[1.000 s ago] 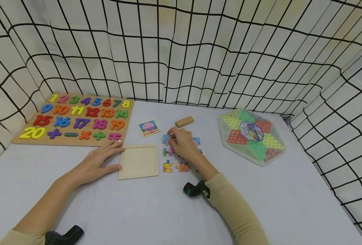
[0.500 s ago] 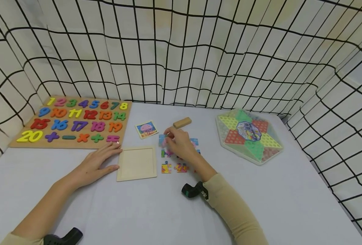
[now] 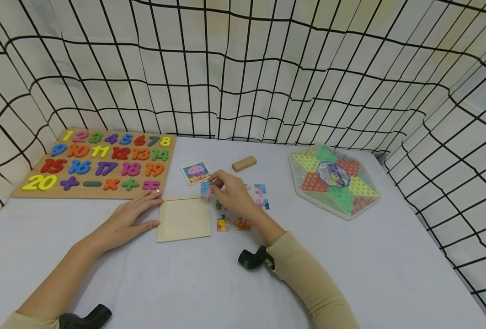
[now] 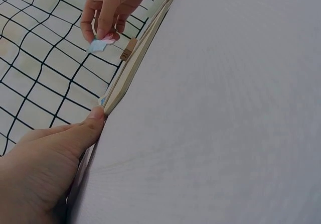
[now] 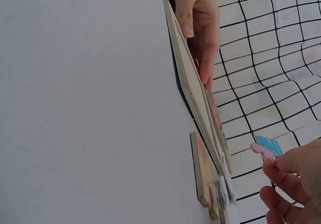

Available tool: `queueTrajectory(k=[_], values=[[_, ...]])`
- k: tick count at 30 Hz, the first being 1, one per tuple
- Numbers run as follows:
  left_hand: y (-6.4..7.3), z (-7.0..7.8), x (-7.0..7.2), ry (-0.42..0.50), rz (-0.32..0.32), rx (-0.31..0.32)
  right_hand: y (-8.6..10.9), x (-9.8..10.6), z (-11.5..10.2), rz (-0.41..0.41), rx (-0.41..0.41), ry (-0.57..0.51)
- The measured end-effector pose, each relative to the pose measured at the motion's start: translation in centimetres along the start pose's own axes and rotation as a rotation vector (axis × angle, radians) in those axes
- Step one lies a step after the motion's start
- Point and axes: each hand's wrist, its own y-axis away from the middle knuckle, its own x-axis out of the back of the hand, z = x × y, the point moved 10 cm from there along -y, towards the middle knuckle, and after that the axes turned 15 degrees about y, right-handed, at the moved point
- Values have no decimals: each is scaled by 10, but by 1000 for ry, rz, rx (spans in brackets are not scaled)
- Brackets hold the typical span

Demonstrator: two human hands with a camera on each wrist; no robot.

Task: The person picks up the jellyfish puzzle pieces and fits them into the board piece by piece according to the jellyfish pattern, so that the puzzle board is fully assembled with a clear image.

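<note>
My right hand (image 3: 233, 195) pinches a jigsaw puzzle piece (image 5: 269, 144), blue and pink, between thumb and fingers. The piece is off the table, near the top right corner of a shallow wooden puzzle tray (image 3: 184, 220) with nothing in it. Several more puzzle pieces (image 3: 223, 225) lie in rows right of the tray, some hidden beneath the right hand. My left hand (image 3: 129, 219) rests at the tray's left side, fingers extended toward the number board, its thumb tip (image 4: 97, 112) at the tray's edge.
A wooden number board (image 3: 82, 195) with colourful numerals and signs lies at the left. Behind the tray are a small picture card (image 3: 195, 172) and a wooden block (image 3: 244, 163). A clear hexagonal game box (image 3: 341, 201) lies at the right. Black netting surrounds the white table.
The right hand has moved left toward the tray with the blue and pink puzzle piece, uncovering some pieces at the right of the rows. The left hand stays at the tray's side.
</note>
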Motion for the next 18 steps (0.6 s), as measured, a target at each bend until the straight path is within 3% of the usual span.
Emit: queueTrajectory(k=[8,18], values=[[0,1,0,-2,3,-1,-4,-16,-8,-35,-30,-65],[-1,2,1,-17,8,0,-10,-31,-25,-68,-60,-61]])
